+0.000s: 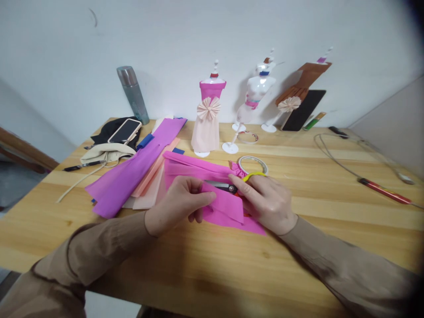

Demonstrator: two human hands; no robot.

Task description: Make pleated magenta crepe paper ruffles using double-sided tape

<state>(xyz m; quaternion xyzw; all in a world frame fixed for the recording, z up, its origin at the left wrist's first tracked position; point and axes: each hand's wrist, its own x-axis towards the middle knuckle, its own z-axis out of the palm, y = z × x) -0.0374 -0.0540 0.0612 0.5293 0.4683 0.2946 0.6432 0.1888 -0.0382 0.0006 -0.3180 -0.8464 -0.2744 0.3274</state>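
My left hand (180,202) pinches the folded edge of a bright pink crepe paper sheet (225,207) lying on the wooden table (232,265). My right hand (266,201) grips yellow-handled scissors (232,185), whose metal blades point left across the pink paper towards my left fingers. A second band of pink crepe paper (192,165) lies just behind both hands. A white tape roll (253,164) sits right behind my right hand.
Long purple and peach paper strips (135,174) lie at left, beside a phone (125,131) on dark cloth and a grey bottle (133,94). Three small mannequins (208,115) stand at the back by the wall. A red-handled tool (384,191) and cable lie at right.
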